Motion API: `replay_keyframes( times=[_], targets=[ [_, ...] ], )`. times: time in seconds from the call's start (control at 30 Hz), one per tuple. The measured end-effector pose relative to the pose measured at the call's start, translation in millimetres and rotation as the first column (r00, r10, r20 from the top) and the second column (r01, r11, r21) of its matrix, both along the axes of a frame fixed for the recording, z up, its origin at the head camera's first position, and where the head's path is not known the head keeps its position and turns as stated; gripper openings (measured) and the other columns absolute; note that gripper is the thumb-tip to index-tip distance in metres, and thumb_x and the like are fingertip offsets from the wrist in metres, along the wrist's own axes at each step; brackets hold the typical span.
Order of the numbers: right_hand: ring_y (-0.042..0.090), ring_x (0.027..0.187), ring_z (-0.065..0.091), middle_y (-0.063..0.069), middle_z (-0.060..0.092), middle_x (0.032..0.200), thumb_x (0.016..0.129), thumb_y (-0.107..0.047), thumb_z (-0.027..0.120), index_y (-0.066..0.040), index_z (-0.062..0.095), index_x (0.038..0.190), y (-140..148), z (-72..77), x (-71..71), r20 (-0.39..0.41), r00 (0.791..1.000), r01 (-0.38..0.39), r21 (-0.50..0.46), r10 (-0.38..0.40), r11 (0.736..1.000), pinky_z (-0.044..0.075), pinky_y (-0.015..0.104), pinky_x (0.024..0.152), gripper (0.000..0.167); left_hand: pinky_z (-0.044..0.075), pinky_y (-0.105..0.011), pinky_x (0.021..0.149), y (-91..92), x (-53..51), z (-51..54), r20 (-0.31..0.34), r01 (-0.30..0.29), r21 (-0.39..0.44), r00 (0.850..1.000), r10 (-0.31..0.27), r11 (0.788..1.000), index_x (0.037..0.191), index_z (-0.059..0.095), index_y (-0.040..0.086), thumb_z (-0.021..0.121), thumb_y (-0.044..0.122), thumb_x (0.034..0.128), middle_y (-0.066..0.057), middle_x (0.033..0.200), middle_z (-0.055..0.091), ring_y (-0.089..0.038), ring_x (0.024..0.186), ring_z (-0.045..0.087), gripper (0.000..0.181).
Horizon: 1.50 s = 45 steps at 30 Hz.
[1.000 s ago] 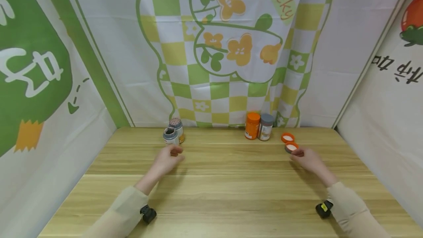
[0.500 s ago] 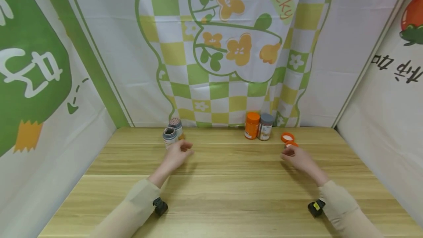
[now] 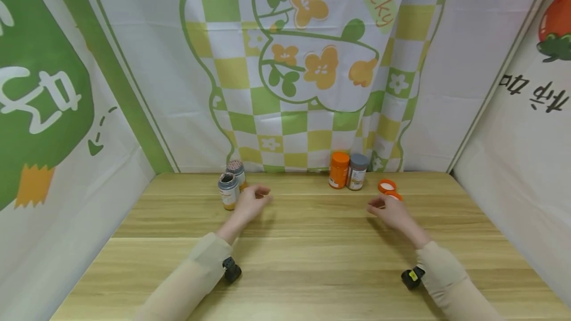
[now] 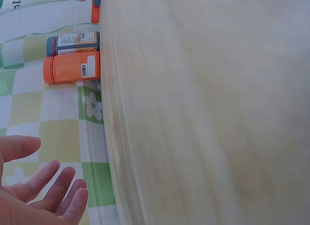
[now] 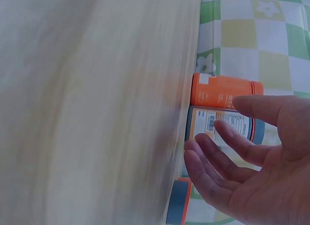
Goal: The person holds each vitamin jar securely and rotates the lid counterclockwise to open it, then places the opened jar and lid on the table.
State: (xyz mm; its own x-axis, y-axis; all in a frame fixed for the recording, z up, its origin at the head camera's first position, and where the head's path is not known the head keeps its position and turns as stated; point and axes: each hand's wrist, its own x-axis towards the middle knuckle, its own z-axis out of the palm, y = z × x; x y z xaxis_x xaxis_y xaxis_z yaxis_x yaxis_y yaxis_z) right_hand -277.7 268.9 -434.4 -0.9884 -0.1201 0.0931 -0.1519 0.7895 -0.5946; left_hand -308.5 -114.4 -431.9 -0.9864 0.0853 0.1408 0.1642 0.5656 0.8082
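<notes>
My left hand (image 3: 251, 203), fingers relaxed and holding nothing, hovers just right of two lidless jars. The nearer open jar (image 3: 229, 192) has a grey neck and dark inside; the other open jar (image 3: 236, 170) stands behind it, partly hidden. On the right, my right hand (image 3: 389, 210) is likewise loose and free of any object, in front of two orange-rimmed lids. The rear lid (image 3: 386, 186) shows a white inside; the front lid (image 3: 394, 195) is partly covered by the hand. An orange jar (image 3: 339, 170) and a grey-lidded jar (image 3: 357, 172) stand capped side by side between the hands.
The wooden table (image 3: 294, 261) reaches back to a green-and-yellow checked curtain (image 3: 290, 128). White printed cloth walls (image 3: 508, 162) close in both sides. In the right wrist view the grey side of a lid (image 5: 178, 201) shows below the hand.
Both hands have moved inward, the left rightward away from the open jars and the right leftward from the lids. The near open jar is now less covered. The jars and lids stay put.
</notes>
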Motion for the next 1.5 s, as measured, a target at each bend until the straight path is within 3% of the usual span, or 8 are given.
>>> replay_keyframes(
  times=[0.4,0.77,1.0,1.23,1.5],
  targets=[
    [0.036,0.1,0.061,0.019,0.065,0.106,0.091,-0.02,0.06,0.002,0.063,0.111,-12,-5.0,-5.3,0.002,1.0,-0.013,-0.034,0.013,0.999,0.051,0.044,0.082,0.03,0.048,-0.041,0.089,23.5,-19.1,-2.7,0.008,-0.009,0.014,1.0,0.009,1.0,0.114,0.065,0.004,0.063,0.02,0.0874,-0.012,0.111,0.067,-0.027,0.102,0.061,0.031],
    [0.034,0.101,0.062,0.019,0.065,0.109,0.092,-0.021,0.058,0.001,0.062,0.114,-20,-3.2,-7.2,0.034,0.999,-0.029,-0.05,0.03,0.998,0.052,0.042,0.081,0.032,0.048,-0.042,0.09,46.8,-46.5,-13.0,-0.001,0.069,0.055,0.998,-0.069,0.996,0.117,0.061,0.001,0.064,0.017,0.0873,-0.015,0.114,0.064,-0.03,0.104,0.059,0.034],
    [0.033,0.101,0.062,0.017,0.066,0.109,0.092,-0.022,0.059,-0.001,0.064,0.114,-24,-5.4,-10.4,0.031,0.999,-0.013,-0.05,0.015,0.999,0.052,0.039,0.079,0.03,0.047,-0.043,0.092,63.9,-53.0,-12.5,0.027,0.106,0.099,0.994,-0.109,0.989,0.12,0.059,0.0,0.066,0.016,0.0867,-0.016,0.115,0.064,-0.032,0.108,0.059,0.038],
    [0.034,0.101,0.062,0.018,0.066,0.109,0.092,-0.021,0.059,-0.001,0.063,0.114,-27,-5.4,-12.8,0.015,1.0,-0.024,-0.074,0.026,0.997,0.053,0.036,0.075,0.03,0.048,-0.042,0.092,84.3,-62.5,-16.1,0.003,0.14,0.143,0.99,-0.142,0.98,0.118,0.058,-0.005,0.069,0.013,0.0836,-0.022,0.114,0.063,-0.034,0.107,0.06,0.041],
    [0.034,0.102,0.062,0.017,0.066,0.11,0.093,-0.021,0.058,-0.002,0.063,0.115,-29,-4.1,-12.8,0.022,0.999,-0.023,-0.08,0.024,0.997,0.053,0.037,0.077,0.03,0.048,-0.04,0.09,101.7,-70.0,-16.8,0.009,0.142,0.15,0.989,-0.145,0.978,0.121,0.058,-0.003,0.069,0.016,0.0834,-0.02,0.115,0.063,-0.032,0.107,0.059,0.043]
  ],
)
